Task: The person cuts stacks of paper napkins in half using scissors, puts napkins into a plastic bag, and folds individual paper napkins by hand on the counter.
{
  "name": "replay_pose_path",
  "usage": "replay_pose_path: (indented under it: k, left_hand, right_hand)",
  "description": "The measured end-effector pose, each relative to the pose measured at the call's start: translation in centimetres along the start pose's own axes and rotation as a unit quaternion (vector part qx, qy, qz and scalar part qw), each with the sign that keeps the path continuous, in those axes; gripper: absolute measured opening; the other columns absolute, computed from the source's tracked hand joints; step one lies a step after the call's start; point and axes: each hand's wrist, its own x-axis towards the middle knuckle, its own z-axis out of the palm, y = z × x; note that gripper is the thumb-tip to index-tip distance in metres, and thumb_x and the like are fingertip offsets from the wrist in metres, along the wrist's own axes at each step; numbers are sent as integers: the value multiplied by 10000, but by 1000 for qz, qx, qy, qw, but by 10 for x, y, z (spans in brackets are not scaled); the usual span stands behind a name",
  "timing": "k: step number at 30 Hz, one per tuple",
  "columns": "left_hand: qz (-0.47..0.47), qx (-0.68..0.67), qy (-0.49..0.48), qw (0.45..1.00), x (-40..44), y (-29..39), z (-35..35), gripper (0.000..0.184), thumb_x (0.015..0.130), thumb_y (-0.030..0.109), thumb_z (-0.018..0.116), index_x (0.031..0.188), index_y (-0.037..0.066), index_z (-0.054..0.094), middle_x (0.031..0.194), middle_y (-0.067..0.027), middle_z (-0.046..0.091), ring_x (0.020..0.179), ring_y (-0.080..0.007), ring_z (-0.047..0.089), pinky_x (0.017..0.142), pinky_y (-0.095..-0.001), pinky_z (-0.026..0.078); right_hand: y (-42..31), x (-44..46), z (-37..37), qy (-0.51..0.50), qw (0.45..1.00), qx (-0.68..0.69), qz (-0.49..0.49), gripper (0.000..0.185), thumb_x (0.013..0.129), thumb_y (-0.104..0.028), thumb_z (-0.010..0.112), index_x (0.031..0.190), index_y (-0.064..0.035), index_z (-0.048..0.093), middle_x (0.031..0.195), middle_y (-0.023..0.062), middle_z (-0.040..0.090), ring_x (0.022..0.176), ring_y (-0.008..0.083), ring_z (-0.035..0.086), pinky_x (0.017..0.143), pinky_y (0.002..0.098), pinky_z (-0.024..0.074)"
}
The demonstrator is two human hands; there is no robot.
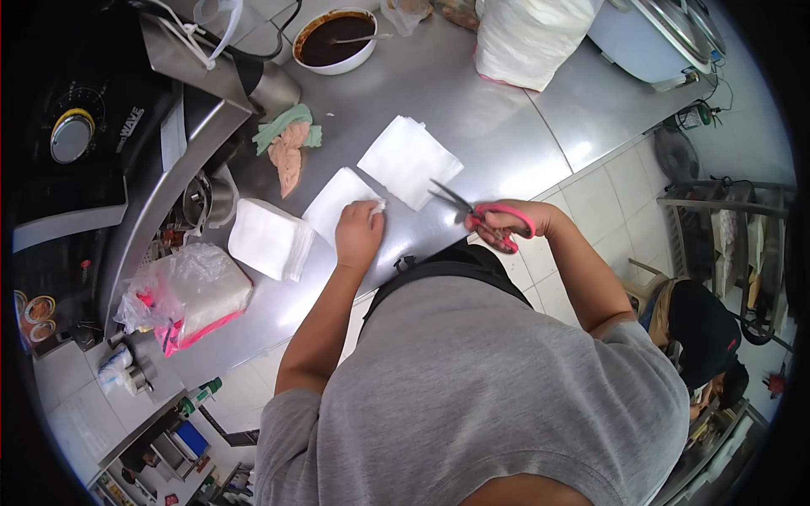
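My left hand (360, 232) rests on the middle stack of white paper napkins (333, 198), its fingers curled together at the stack's right corner, where a small bit of white shows. Red-handled scissors (521, 221) are in my right hand (498, 224), just past the counter's front edge; their blades are spread and point up and left, towards a second white stack (409, 160). To the left of my left hand lies a thicker pile of folded white napkins (268, 239).
A steel counter (439, 84) holds a bowl of dark sauce (335, 42) with a spoon, green and peach cloths (288, 148), a plastic-wrapped pack (202, 295) and a large white bag (536, 42). Black equipment (76, 135) stands left. Another person (704, 337) is at lower right.
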Motion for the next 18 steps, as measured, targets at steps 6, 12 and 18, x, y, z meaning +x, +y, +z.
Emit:
replay_pose_path:
  k: [6,12,18]
  left_hand:
    - [-40,24,132,990,53,26,-46,157,778,82,606,928,43,633,902,-127,624,855,-323,590,776,-419,478]
    - [105,54,33,992,88,93,16,181,779,122,621,955,81,614,946,-90,585,906,-283,562,777,-402,448]
    - [50,24,-118,991,77,92,68,305,793,220,663,1040,49,609,1029,-114,577,972,-296,552,847,-423,437]
  right_hand:
    - [-24,-1,-41,453,802,-386,58,551,810,-454,660,1128,-11,580,988,195,652,895,339,637,783,399,511]
    - [0,13,-86,540,683,-486,70,436,794,-275,646,1146,-35,552,994,209,629,925,387,614,801,439,505]
    - [0,19,-96,512,648,-561,56,434,839,-85,525,1241,68,476,980,230,616,903,362,622,773,417,518]
